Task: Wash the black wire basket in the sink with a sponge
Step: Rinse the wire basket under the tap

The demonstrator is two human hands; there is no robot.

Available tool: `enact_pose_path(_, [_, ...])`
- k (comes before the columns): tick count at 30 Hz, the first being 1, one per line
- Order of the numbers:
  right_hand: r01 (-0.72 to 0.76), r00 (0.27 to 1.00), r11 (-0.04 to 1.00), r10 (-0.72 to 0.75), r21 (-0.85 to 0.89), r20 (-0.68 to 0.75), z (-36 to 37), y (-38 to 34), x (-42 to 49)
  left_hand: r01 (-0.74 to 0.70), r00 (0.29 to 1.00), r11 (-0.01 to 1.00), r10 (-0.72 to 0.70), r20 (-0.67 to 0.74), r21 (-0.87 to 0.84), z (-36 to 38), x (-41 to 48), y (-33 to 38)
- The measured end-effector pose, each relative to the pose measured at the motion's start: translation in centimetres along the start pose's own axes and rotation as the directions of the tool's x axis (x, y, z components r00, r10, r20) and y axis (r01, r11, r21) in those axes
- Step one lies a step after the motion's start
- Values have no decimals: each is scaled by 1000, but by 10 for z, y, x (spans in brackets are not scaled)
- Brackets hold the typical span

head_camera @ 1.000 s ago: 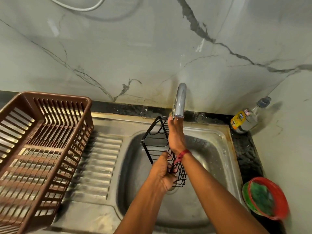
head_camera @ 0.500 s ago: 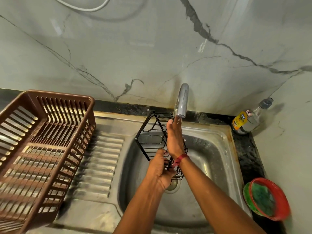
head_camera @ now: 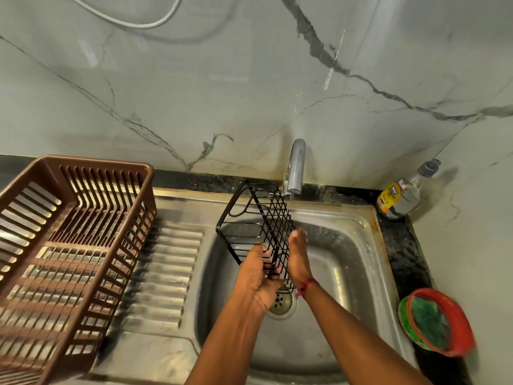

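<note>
The left hand (head_camera: 256, 273) grips the near end of the black wire basket (head_camera: 273, 220), fingers curled through its wires; the right hand (head_camera: 298, 257) lies flat, fingers straight, against the basket's grid side. The basket is tilted over the sink (head_camera: 349, 245), reaching from both hands to the tap (head_camera: 295, 168) beyond them. Well right of them, a green sponge (head_camera: 430, 320) lies in a red bowl (head_camera: 460, 326).

Black wire basket (head_camera: 273, 223) tilted on end over sink (head_camera: 347, 259).
</note>
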State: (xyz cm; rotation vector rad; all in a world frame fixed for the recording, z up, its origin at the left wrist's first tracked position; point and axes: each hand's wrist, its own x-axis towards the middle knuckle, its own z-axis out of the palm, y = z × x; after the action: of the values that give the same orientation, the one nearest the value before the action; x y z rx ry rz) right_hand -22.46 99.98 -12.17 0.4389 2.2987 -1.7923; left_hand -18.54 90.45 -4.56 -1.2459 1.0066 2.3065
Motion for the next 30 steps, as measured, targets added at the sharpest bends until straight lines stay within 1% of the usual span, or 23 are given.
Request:
enact_pose_path(2, [-90,996,996,90,23,-19,0,7,-1,-13,1000,1000,13,1,-8,-2,-3,-1])
enact_pose_path(4, [-72,996,997,73,24,-45,3,-5,0,-34,999,999,34,16,-25,-1,-6,0])
enact_pose_path(5, [-30,998,1000,30,4,-50,6,-17,-1,-39,999,999,40,23,-25,0,-7,1])
enact_pose_path(7, [107,994,993,-109,-49,-31,15,-49,-4,-37,999,999,37,39,-10,2,-11,5])
enact_pose_path(9, [257,966,961,-259,-100,-8,21,-82,-6,-21,998,1000,21,59,-11,4,-14,7])
enact_pose_path(11, [372,927,914,-373,-162,28,24,-101,-8,-3,997,1000,5,79,-30,5,-16,7])
enact_pose_path(13, [445,895,864,-441,-238,71,22,-100,-9,19,995,999,-13,102,-51,5,-19,7])
enact_pose_path(14, [457,888,847,-452,-273,83,19,-92,-9,24,994,998,-18,110,-53,5,-20,7])
enact_pose_path(15, [444,894,845,-441,-298,82,15,-78,-8,24,994,998,-18,111,-53,5,-21,8])
enact_pose_path(16, [402,913,864,-402,-302,67,10,-61,-6,16,995,998,-10,101,-60,5,-22,8])
enact_pose_path(17, [327,943,903,-329,-279,43,5,-44,-5,7,997,997,0,83,-78,4,-21,9])
enact_pose_path(19, [117,993,972,-118,-205,10,-6,-13,-4,-10,999,994,16,51,-110,0,-17,11])
enact_pose_path(20, [43,999,982,-42,-186,5,-9,-3,-5,-11,999,994,16,43,-107,-1,-17,13])
enact_pose_path(21, [10,1000,983,-10,-183,-4,-11,1,-6,-11,999,995,15,42,-103,-2,-16,14])
enact_pose_path(23, [43,999,974,-47,-221,-11,-6,-6,-9,-1,999,995,5,44,-100,-2,-17,17])
enact_pose_path(26, [224,974,932,-217,-284,57,10,-39,-12,1,999,997,2,48,-71,2,-21,16])
enact_pose_path(28, [319,948,904,-306,-286,90,16,-54,-11,21,999,999,-20,42,-39,4,-24,12])
enact_pose_path(30, [333,943,904,-320,-267,93,15,-53,-2,34,999,998,-32,41,-46,1,-23,9])
